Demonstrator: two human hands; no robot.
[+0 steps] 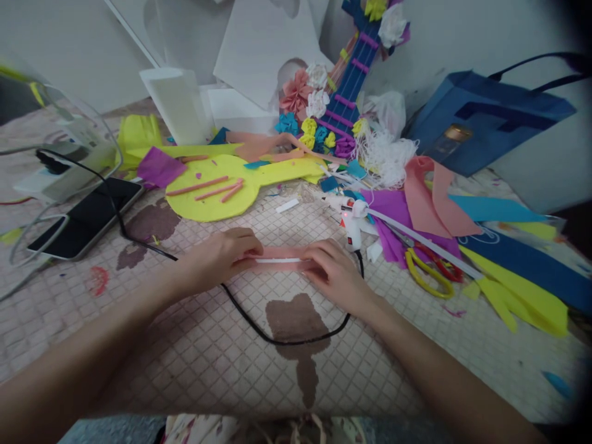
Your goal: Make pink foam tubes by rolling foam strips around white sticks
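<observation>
**Two-Handed Wrapping of a Narrow Core**

We see a salmon paper strip (280, 267) stretched crosswise between the two hands, above the patterned table (194, 357) and near its middle. A thin white core (280, 260) lies lengthwise along it, with paper showing on both sides. The left hand (234, 254) pinches the left end between bent fingers and thumb; the right hand (329, 266) grips the right end in the same manner, its fingers curled close together. We cannot tell whether the paper is already glued to the core.

We judge the step in hand to be the closing of paper around core. Similar salmon rolls (198, 185) rest on the yellow guitar-shaped cutout (208, 208) beyond the left hand, and we take them as the likely pattern. The next move, in our reading, calls for folding the near edge over the core and rolling with even pressure from both thumbs, so that the paper stays straight. Should the seam need fixing, the glue gun (353, 231) stands just beyond the right hand, a small red light showing. Its black cord (252, 325) loops on the near side of the hands, where we would keep it clear of the roll.
</observation>
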